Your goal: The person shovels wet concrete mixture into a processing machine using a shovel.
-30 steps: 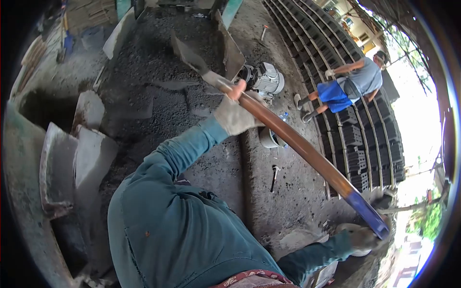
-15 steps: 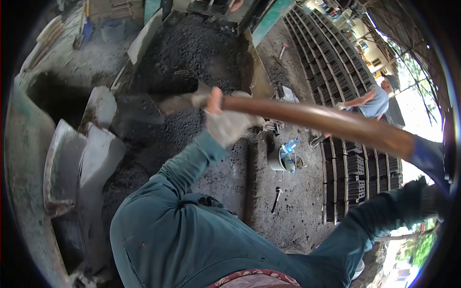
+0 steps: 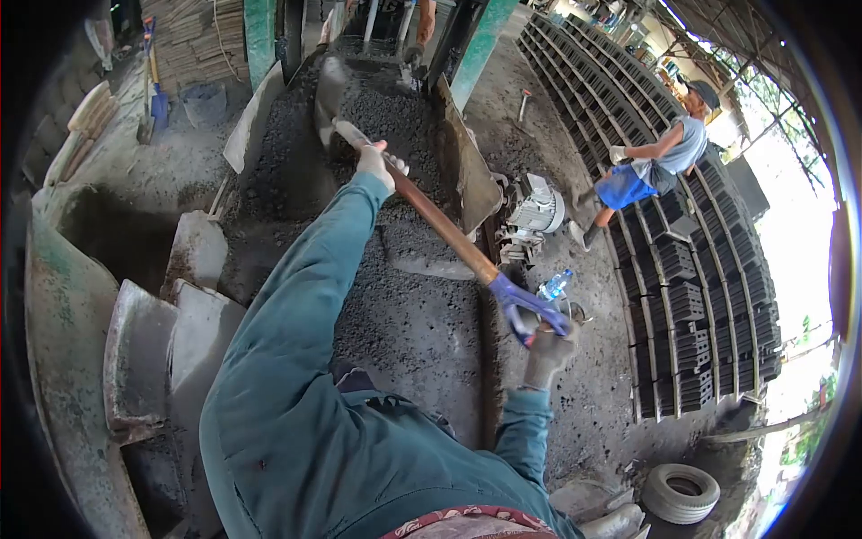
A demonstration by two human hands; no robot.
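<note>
My left hand, in a light glove, is closed round the wooden shaft of a shovel near its metal socket. The blade, blurred, is over the dark, crumbly material in the trough at the top. At the shovel's other end, my gloved right hand grips the purple D-shaped handle, lower right of my left hand. The shaft slants between the hands above more dark material.
A motor and a water bottle are right of the trough. A co-worker stands by racks of dark blocks. Another person's hands show at the top. A tire lies lower right, metal sheets at left.
Both hands and the shovel have moved; the blade is farther forward over the trough. My right hand has come in from the far right edge. The co-worker by the racks is more upright.
</note>
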